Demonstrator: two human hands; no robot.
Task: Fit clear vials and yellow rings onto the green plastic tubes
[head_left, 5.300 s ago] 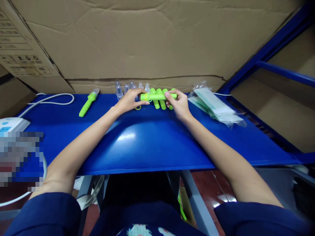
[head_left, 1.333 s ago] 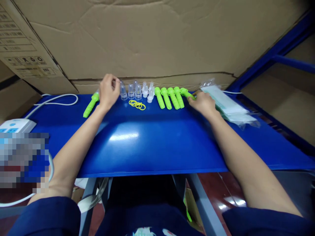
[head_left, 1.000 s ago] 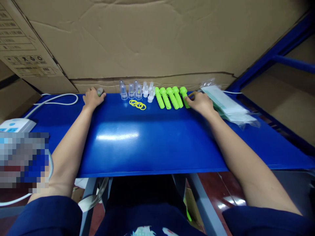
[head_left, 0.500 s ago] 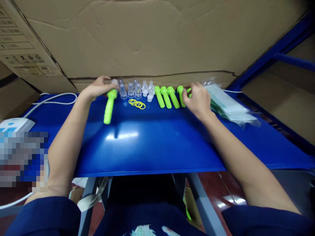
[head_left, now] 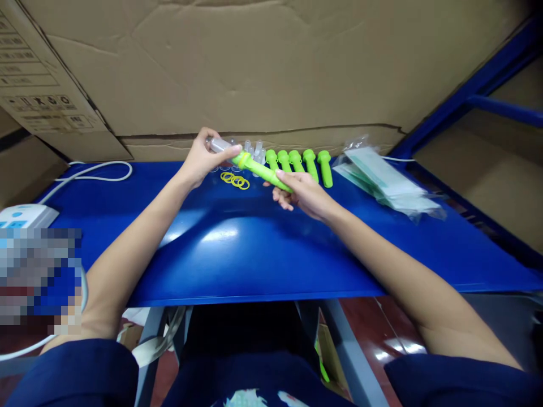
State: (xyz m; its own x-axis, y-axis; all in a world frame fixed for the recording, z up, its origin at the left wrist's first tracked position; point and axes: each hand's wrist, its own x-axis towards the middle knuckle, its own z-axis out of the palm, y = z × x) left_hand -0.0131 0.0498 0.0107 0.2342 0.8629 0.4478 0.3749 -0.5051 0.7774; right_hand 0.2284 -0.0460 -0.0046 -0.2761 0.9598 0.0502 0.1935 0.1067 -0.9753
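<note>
A lime-green flashlight-shaped tube [head_left: 265, 172] with a clear cap [head_left: 220, 145] on one end and a yellow ring at the joint is held tilted above the table. My left hand [head_left: 203, 157] is closed around the clear cap. With thumb and fingers my right hand [head_left: 303, 191] grips the lower end of the green tube; its other fingers are loosely curled. Beneath the tube, several yellow rings [head_left: 235, 180] lie on the table. Several clear caps [head_left: 257, 150] stand behind, partly hidden. Several more green tubes [head_left: 311, 164] lie in a row to the right.
Plastic-bagged pale packets [head_left: 384, 181] lie on the right of the blue table [head_left: 271, 254]. A white power strip [head_left: 27, 216] and its cable [head_left: 99, 169] are at the left. Cardboard [head_left: 263, 68] walls the back, and a blue metal frame [head_left: 479, 102] rises at right.
My left hand has moved right with the capped green tube, turning it from upright to slanted. My right hand has left the rightmost loose tube and taken the held tube's lower end.
</note>
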